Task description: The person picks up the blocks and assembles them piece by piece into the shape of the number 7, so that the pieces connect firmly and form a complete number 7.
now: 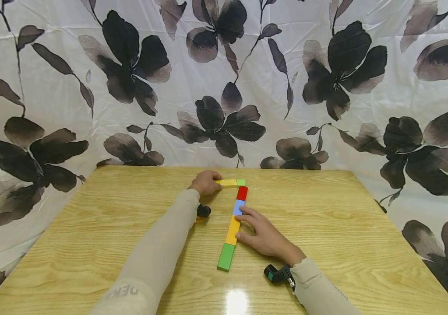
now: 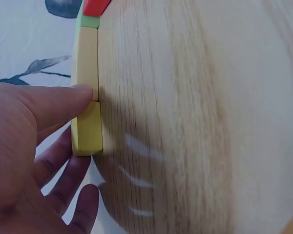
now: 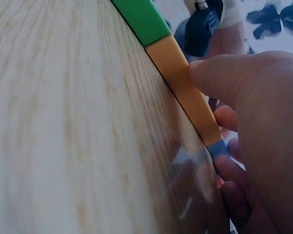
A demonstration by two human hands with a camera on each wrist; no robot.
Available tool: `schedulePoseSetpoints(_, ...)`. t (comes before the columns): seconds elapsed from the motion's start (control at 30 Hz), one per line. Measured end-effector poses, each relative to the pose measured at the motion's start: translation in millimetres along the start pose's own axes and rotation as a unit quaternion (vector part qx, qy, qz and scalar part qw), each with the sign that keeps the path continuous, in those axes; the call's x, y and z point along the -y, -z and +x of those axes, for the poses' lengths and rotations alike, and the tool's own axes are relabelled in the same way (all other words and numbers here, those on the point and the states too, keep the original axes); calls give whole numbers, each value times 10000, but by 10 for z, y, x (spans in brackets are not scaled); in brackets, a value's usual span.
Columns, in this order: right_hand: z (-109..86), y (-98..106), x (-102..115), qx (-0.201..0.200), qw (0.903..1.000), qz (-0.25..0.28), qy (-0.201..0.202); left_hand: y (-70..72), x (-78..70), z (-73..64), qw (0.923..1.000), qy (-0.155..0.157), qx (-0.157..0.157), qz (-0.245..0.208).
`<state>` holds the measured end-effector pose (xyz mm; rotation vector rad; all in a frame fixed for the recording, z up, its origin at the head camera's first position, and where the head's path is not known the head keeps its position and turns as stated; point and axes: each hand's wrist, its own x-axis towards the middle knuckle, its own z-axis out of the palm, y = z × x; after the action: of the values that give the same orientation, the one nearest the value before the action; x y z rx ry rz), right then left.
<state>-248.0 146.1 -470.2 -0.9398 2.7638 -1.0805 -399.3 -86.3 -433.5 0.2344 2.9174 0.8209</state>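
At the far side of the table, my left hand (image 1: 206,183) pinches the yellow block (image 2: 89,130) at a row's left end, thumb near its joint with a longer pale yellow block (image 1: 228,183). A light green block (image 1: 241,182) finishes that row. A second row runs toward me: a red block (image 1: 241,193), a blue block (image 1: 238,207), an orange block (image 1: 232,231) and a green block (image 1: 225,257). My right hand (image 1: 262,234) lies along this row's right side, fingers loosely bent. Its thumb touches the orange block and its fingertips are at the blue one.
The wooden table (image 1: 318,205) spreads to both sides of the rows. Behind its far edge hangs a white cloth (image 1: 279,100) with dark flowers. A bit of something orange (image 1: 199,220) shows beside the left wrist, mostly hidden by the wrist camera (image 1: 204,211).
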Motion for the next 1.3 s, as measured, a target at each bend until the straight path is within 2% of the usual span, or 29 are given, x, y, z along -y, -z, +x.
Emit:
schedulePoseSetpoints(0.3,1,-1,10,8,10000,-12,-52,4,6,-7,9999,25,73,-73)
schedulePoseSetpoints(0.63,0,2,0,4,10000,-36,-19,7,21,-1,9999,-123,77,-12)
schedulePoseSetpoints(1.03,20,-16,4,21,10000,-45,24,36,37,-44,9999,-65,117,-66)
schedulePoseSetpoints(1.3,8,-3,4,19,10000,-19,54,173,130,-167,9975,-258,353,-558)
